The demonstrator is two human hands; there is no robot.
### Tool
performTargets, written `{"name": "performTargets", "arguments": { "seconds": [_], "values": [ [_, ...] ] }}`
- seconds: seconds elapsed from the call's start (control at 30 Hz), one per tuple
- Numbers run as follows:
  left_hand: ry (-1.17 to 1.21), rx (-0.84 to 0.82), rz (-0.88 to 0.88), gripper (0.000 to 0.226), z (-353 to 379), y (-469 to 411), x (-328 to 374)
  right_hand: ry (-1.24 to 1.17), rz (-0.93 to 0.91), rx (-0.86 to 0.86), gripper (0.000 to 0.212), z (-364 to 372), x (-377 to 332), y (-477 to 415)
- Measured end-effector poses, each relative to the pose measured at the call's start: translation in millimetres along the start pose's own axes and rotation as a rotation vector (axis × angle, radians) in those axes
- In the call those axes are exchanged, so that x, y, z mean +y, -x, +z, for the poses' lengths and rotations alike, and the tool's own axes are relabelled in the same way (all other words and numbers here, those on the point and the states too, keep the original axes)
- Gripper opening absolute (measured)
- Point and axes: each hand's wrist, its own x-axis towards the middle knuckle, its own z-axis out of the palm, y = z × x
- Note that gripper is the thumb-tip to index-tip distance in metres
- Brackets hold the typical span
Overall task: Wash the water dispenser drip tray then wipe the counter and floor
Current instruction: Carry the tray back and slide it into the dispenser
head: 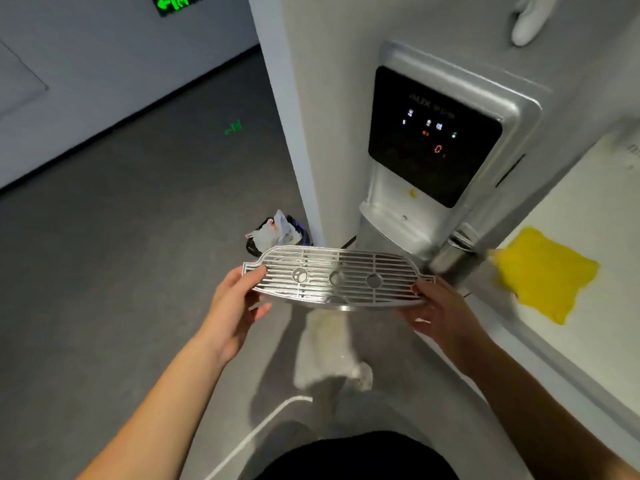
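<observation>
Silver slotted metal drip tray grate (337, 278) is up in the air, just in front of the steel water dispenser (436, 161). Left hand (235, 306) and right hand (446, 313) fingers are pinching its two ends. Yellow cloth (543, 275) sits on the white counter (595, 341) to the right.

**Obscured and Cropped Areas**

The drip tray (337, 277) hides both hands' fingers beneath its ends. Below the grip, a white cloth (329, 351) on the floor is motion-blurred. Above the grip, the dispenser panel (433, 133) icons are illegible. A white object (528, 19) is cropped at the top edge.

Grey floor (121, 254), white wall (104, 64), green exit sign (175, 3)
</observation>
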Motion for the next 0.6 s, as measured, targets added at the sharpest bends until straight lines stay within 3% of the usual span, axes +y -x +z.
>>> {"name": "performTargets", "arguments": {
  "seconds": [0.17, 0.3, 0.4, 0.5, 0.6],
  "values": [
    [0.038, -0.044, -0.093, 0.029, 28.5, -77.3, 36.0, -0.067, -0.001, 0.065, 0.022, 3.2, -15.1, -52.8],
    [0.033, -0.147, -0.163, 0.013, 55.9, -132.8, 52.7, -0.163, 0.025, 0.177, 0.036, -0.4, -20.1, -81.9],
    [-0.033, -0.232, -0.205, 0.01, 76.8, -180.9, 60.2, -0.275, 0.03, 0.253, 0.029, -3.1, -15.6, -104.7],
    [-0.075, -0.285, -0.223, 0.004, 95.9, -228.5, 64.3, -0.324, 0.04, 0.326, 0.037, 0.1, -9.3, -124.9],
    [-0.158, -0.334, -0.242, 0.007, 111.3, -274.6, 63.9, -0.382, 0.064, 0.429, 0.024, 7.4, -0.8, -141.0]
  ]
}}
